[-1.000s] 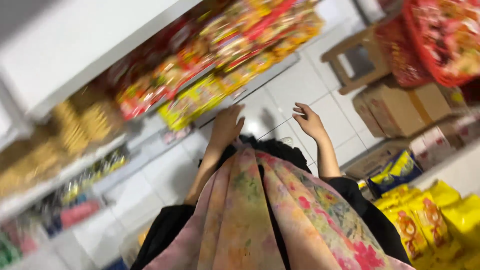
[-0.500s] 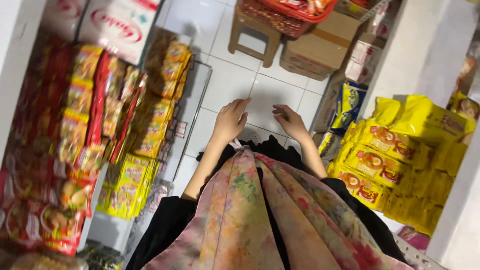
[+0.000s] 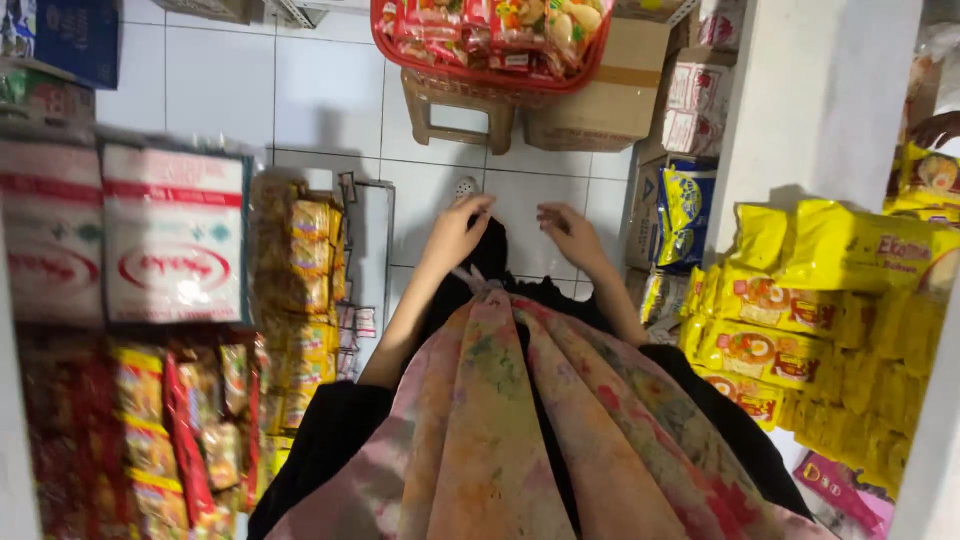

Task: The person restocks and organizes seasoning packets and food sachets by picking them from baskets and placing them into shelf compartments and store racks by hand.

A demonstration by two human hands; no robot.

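I look down at myself in a narrow shop aisle. My left hand (image 3: 455, 233) and my right hand (image 3: 570, 233) are both held out in front of my waist, fingers loosely spread, with nothing in either. A pink floral scarf (image 3: 520, 430) hangs over my black clothing (image 3: 330, 440). Below my hands lies the white tiled floor (image 3: 320, 90). My left hand is nearest a wire rack of yellow snack packets (image 3: 305, 280); my right hand is nearest the blue and yellow bags (image 3: 685, 215).
A red basket (image 3: 480, 62) full of snack packets sits on a small wooden stool (image 3: 455, 110). Cardboard boxes (image 3: 600, 100) stand beside it. Yellow noodle packs (image 3: 810, 320) fill the right shelf, white sacks (image 3: 170, 235) and red packets (image 3: 150, 440) the left. Another person's hand (image 3: 935, 130) shows at far right.
The view has swung from the left shelves down the aisle to the floor, stool and red basket. Both hands stay out in front and empty.
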